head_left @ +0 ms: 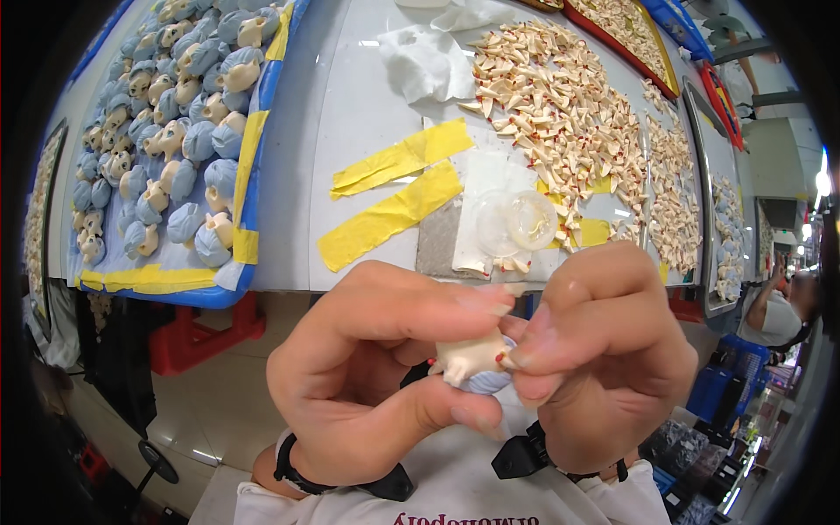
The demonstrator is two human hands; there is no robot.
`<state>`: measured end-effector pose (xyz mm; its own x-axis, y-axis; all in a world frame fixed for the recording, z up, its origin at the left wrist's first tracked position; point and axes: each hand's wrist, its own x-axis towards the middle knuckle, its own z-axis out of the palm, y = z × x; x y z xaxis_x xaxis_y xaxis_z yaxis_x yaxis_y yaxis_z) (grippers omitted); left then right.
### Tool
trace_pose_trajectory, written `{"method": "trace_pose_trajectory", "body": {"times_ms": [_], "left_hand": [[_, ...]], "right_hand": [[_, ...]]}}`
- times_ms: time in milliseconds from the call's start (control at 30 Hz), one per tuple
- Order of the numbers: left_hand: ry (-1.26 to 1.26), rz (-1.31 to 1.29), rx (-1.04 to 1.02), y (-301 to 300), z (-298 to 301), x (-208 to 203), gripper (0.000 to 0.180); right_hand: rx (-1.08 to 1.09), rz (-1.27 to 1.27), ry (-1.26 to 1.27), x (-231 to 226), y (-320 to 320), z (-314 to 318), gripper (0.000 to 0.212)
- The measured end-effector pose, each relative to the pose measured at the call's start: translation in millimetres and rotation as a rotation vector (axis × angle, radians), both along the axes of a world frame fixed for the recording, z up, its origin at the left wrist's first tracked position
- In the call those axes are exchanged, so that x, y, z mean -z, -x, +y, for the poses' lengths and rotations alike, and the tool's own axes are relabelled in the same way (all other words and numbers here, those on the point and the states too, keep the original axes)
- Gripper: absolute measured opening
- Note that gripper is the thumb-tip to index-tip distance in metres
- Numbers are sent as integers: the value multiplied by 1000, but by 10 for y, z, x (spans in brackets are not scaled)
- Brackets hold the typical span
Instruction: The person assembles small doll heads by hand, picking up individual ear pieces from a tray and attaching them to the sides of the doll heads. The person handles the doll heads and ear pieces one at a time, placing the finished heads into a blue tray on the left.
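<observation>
Between the thumb and fingers of my left hand [376, 367] is a small doll head [468, 357], cream-coloured with pale blue moulded hair. It is tilted, with the blue hair toward my body. A red spot shows on each side of it. My right hand [604, 350] is closed in a pinch at the head's right side, on a small cream piece with a red end [503, 358]. The fingertips hide most of this piece. Both hands are in front of the table edge, close to my body.
On the left, a blue tray [210, 296] edged with yellow tape holds many doll heads. Small pointed cream pieces with red ends [569, 114] lie heaped at the right. Nearer are a clear round dish [531, 220], yellow tape strips [389, 214] and white tissue [429, 66].
</observation>
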<state>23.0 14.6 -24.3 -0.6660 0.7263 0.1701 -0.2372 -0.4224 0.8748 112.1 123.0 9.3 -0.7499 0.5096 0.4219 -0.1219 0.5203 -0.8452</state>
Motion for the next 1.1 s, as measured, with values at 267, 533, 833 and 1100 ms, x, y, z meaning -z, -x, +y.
{"method": "trace_pose_trajectory", "body": {"times_ms": [267,533,833,1100], "left_hand": [[61,27,-45,-19,-46,12,39],[71,890,-248,39,110,-50,28],[897,1324,-595,854,-501,-286,38],[1264,1102,-311,1263,-807,-335,39]], "right_hand": [[61,-118,-90,-28,-67,-51,17],[-222,-206,578,-111,-147,67,54],[648,-719,-248,-376,-1569,1930,24],[723,-937,-624,-212,-1979,2318,28]]}}
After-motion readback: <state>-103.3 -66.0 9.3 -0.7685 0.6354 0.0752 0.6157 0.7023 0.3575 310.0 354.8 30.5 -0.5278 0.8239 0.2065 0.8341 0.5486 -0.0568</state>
